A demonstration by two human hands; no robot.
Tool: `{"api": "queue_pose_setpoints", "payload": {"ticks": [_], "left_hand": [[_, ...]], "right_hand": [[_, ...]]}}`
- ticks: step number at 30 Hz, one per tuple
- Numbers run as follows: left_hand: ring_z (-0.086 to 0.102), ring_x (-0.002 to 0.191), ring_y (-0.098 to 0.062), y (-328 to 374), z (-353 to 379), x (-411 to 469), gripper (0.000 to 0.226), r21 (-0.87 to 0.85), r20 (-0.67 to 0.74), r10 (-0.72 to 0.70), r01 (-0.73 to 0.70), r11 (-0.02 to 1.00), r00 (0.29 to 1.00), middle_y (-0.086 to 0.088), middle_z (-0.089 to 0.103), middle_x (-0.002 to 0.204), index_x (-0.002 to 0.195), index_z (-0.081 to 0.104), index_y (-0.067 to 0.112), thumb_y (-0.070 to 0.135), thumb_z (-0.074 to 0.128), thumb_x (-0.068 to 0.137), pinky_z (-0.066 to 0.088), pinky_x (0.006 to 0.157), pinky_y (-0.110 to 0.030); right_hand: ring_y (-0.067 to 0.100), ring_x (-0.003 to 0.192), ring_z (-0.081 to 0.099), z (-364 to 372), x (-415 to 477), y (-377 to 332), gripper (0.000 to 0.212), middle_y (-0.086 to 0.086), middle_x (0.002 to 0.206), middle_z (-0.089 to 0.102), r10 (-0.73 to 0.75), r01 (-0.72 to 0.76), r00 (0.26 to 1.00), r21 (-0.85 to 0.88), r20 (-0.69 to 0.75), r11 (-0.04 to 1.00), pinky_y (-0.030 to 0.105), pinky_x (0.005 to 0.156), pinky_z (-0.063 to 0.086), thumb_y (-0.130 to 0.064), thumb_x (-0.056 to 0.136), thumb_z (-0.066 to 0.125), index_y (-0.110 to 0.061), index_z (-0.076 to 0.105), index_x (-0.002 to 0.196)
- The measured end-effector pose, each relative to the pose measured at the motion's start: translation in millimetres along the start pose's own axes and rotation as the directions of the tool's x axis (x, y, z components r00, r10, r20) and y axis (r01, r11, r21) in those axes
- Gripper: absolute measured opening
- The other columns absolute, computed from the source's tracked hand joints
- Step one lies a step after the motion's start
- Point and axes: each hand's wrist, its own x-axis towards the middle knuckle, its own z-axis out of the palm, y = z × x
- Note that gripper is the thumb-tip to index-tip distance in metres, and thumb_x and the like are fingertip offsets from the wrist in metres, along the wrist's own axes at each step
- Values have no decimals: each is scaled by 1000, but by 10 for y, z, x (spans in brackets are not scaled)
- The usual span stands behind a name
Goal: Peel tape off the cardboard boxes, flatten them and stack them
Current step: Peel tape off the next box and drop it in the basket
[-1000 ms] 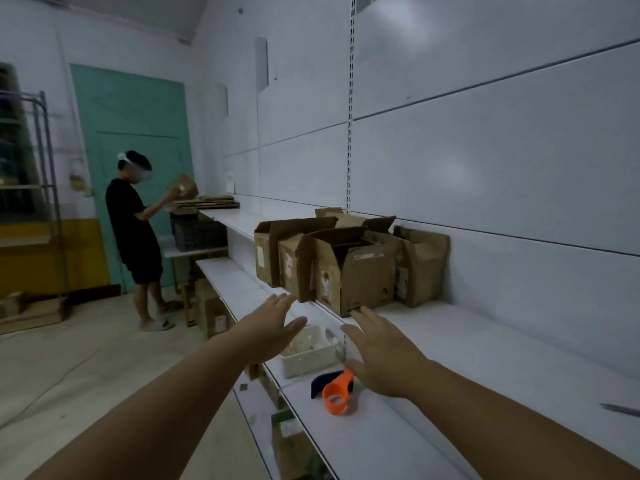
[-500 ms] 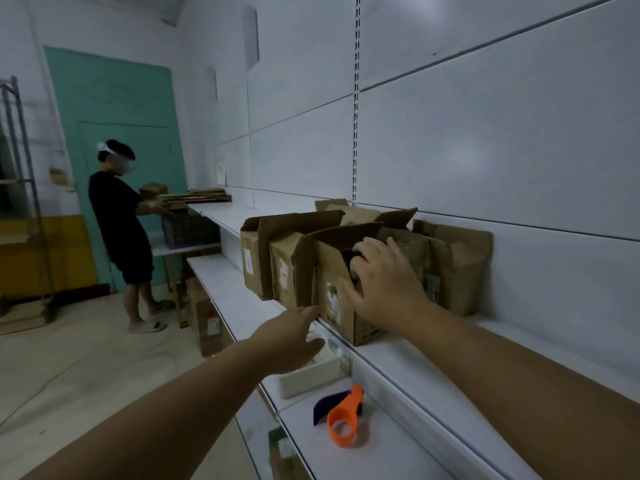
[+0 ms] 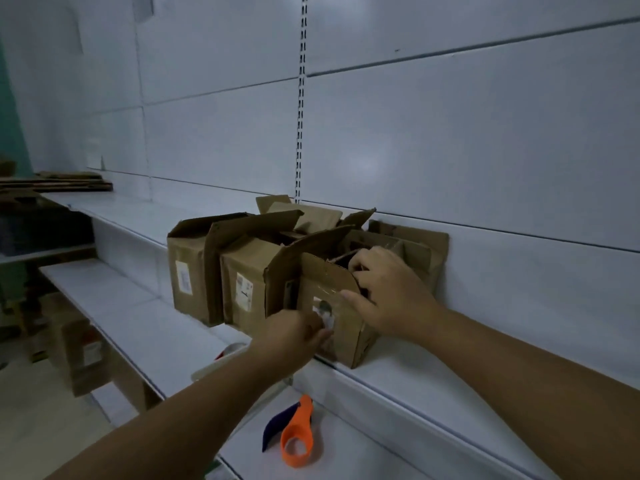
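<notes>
Several open brown cardboard boxes stand in a row on the white upper shelf point(image 3: 415, 379) against the wall. My right hand point(image 3: 391, 292) grips the top edge of the nearest box point(image 3: 349, 344), fingers over the rim and thumb on its front face. My left hand point(image 3: 294, 337) is pinched at the white label and clear tape on the lower front of that same box. Two more boxes point(image 3: 194, 271) with white labels stand to its left, and another box point(image 3: 426, 251) stands behind my right hand.
An orange and dark blue tape dispenser point(image 3: 294, 434) lies on the lower shelf below the boxes. A white tray edge point(image 3: 228, 351) shows behind my left forearm. Flattened cardboard point(image 3: 65, 183) is stacked at the far left of the shelf. More boxes point(image 3: 83, 355) sit on the floor.
I have stepped closer to the shelf. My right hand settled on the nearest box's top edge, and my left hand rose from below to pinch the tape on its front.
</notes>
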Motion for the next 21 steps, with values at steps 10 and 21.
{"api": "queue_pose_setpoints", "payload": {"ticks": [10, 21], "left_hand": [[46, 93, -2, 116, -141, -6, 27, -175, -576, 242, -407, 897, 781, 18, 50, 98, 87, 65, 26, 48, 51, 80, 45, 76, -24], [6, 144, -2, 912, -208, 109, 119, -683, -262, 308, -402, 610, 914, 31, -4, 151, 134, -4, 65, 74, 74, 45, 25, 114, -45]], "right_hand": [[14, 88, 56, -484, -409, -33, 36, 3, 99, 57, 288, -228, 876, 195, -386, 954, 20, 73, 46, -29, 91, 45, -3, 64, 105], [9, 85, 59, -1173, -684, 244, 27, -4, 91, 64, 886, -509, 244, 726, -394, 463, 24, 76, 47, -30, 101, 36, -21, 60, 94]]}}
